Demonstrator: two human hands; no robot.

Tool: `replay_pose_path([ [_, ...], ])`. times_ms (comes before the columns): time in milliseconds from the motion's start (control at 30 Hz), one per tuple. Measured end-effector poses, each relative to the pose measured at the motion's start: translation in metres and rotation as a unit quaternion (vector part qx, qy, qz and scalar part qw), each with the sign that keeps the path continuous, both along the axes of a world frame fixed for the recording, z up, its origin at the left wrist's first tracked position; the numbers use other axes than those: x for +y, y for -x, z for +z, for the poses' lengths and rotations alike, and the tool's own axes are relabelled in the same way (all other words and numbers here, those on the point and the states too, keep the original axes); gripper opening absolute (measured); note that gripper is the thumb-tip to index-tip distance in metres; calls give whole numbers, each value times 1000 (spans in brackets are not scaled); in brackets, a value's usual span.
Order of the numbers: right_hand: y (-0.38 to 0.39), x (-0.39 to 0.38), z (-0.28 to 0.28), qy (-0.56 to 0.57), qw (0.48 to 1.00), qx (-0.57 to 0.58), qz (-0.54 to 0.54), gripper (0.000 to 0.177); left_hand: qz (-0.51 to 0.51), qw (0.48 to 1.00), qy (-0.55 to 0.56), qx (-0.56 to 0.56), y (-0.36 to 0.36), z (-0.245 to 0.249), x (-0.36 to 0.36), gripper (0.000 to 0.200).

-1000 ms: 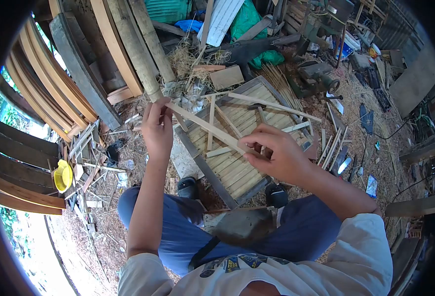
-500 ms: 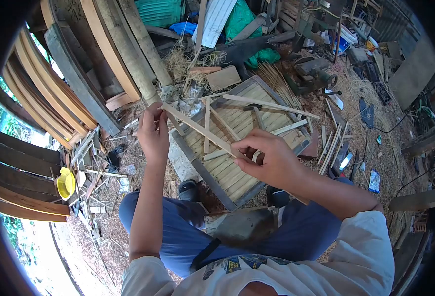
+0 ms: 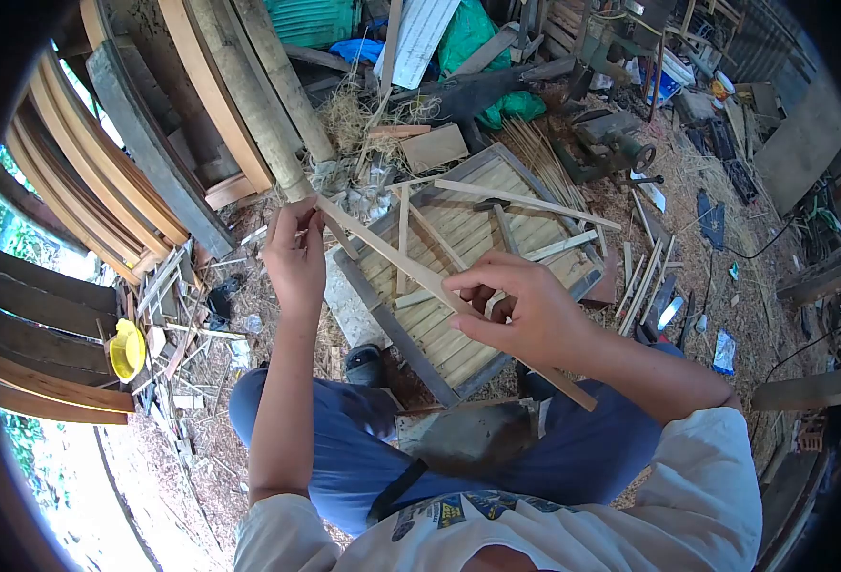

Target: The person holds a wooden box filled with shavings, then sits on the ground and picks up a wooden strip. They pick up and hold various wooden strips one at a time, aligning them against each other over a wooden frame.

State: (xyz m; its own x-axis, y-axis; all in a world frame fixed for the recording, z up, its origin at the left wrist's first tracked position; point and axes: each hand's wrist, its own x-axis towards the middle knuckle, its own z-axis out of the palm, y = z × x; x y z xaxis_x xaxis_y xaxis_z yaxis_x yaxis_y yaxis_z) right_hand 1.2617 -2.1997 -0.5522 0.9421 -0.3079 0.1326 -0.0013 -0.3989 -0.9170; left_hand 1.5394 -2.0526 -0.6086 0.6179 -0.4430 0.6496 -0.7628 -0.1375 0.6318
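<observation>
A long, thin wooden strip (image 3: 396,259) slants across in front of me, from upper left to lower right. My left hand (image 3: 296,253) pinches its upper end between thumb and fingers. Farther down, my right hand (image 3: 525,310) has thumb and fingertips on either side of the strip, whose lower end passes under the hand and comes out over my right thigh. Below lies a slatted wooden panel (image 3: 444,357) in a dark frame. On the panel rest a hammer (image 3: 503,227) and several loose strips, including a pale one (image 3: 530,205) crossing the far side.
Wood scraps and shavings cover the ground. Several narrow offcuts (image 3: 644,291) lie right of the panel. A yellow bowl (image 3: 128,351) sits at the left, near leaning curved timbers (image 3: 153,143). A metal vise-like machine (image 3: 620,153) stands at the back right.
The strip has shifted a little, and its lower end now shows more below my right hand. My right thumb and fingers have parted slightly. My left hand has hardly moved.
</observation>
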Motion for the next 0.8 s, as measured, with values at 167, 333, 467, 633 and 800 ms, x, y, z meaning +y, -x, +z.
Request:
replay_pose_path([
  [167,0,-1,1,-28,999,30,17,40,6,999,17,26,-5,-2,2,20],
  [333,3,-2,1,-95,991,81,39,45,31,999,-3,29,-11,0,6,19],
  [467,9,-3,0,-123,987,92,52,49,27,999,11,24,-16,-4,7,19],
  [633,18,-5,3,-106,989,84,63,48,23,999,12,42,-12,-1,7,18],
  [800,27,-5,-1,-56,997,33,30,42,29,999,4,32,-8,0,3,19],
])
